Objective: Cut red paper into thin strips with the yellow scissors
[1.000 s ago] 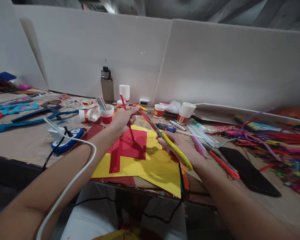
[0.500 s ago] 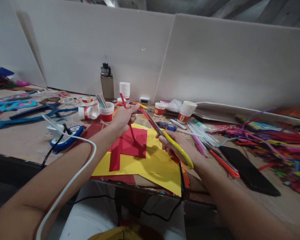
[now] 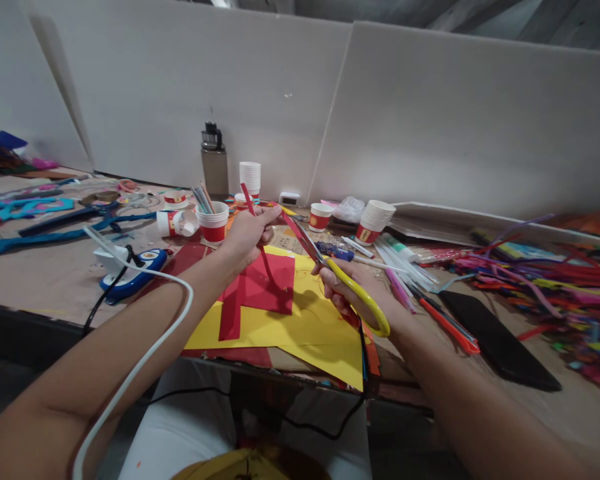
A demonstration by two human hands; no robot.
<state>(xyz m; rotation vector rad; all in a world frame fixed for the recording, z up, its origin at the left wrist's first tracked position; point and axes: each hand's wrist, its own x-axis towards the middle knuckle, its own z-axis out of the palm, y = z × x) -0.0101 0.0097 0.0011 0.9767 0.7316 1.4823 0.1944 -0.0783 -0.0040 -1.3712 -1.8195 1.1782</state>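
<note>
Pinched in my left hand [image 3: 251, 232] is a narrow red paper strip [image 3: 247, 196], raised above the table. My right hand [image 3: 347, 283] is closed round the yellow-handled scissors [image 3: 357, 293], whose blades point up and left toward the strip by my left fingertips. Whether the blades are apart is hard to make out. Below the hands, a red paper sheet [image 3: 280, 283] and another red strip [image 3: 229, 320] lie on yellow paper [image 3: 325, 360].
Paper cups hold pencils [image 3: 213, 227] or stand stacked [image 3: 375, 223] behind the hands. At right lie a red cutter knife [image 3: 450, 327], a black phone [image 3: 497, 340] and colourful pipe cleaners [image 3: 570, 280]. A blue power strip [image 3: 135, 275] with a white cable sits left.
Hardly anything differs. The view has tilted very slightly, and my right hand with the scissors has shifted a touch to the right.
</note>
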